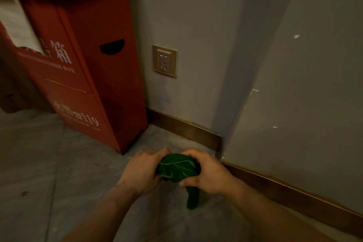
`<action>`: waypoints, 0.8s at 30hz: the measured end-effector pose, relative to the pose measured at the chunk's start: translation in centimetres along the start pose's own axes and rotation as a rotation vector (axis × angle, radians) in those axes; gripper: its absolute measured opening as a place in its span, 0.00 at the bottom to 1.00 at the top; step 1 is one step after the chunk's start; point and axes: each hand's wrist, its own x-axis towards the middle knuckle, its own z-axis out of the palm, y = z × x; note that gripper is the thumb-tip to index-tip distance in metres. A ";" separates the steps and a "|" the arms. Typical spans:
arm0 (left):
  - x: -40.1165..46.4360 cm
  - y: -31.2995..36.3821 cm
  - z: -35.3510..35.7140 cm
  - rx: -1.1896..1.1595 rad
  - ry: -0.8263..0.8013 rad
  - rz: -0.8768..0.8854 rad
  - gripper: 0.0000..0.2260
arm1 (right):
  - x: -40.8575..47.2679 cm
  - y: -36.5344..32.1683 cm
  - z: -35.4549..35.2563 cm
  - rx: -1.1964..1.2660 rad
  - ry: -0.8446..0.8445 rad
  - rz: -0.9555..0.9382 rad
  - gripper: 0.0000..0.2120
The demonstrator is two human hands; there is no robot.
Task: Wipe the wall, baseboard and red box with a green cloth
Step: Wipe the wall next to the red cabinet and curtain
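A bunched green cloth (178,169) is held between both hands low in the middle of the view, above the floor. My left hand (142,171) grips its left side and my right hand (208,173) grips its right side, with a tail of cloth hanging below the right hand. The tall red box (94,65) stands at the left against the grey wall (196,15). A brown baseboard (184,129) runs along the foot of the wall behind the hands and continues along the right wall section.
A gold-framed wall socket (165,61) sits on the wall right of the red box. The wall steps forward at a corner (222,143) close to the right hand. Grey stone floor (49,163) spreads to the left.
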 end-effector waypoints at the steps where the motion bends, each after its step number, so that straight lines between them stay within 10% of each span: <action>1: -0.2 0.4 -0.5 0.029 0.003 -0.004 0.10 | -0.4 -0.2 -0.4 -0.026 0.028 -0.020 0.25; 9: -0.6 3.5 -2.9 0.256 0.035 -0.024 0.07 | -2.3 -1.7 -2.6 -0.409 0.164 -0.284 0.18; 24: -2.0 17.2 -18.2 0.234 -0.124 -0.154 0.11 | -12.0 -14.9 -14.0 -0.400 0.029 -0.211 0.16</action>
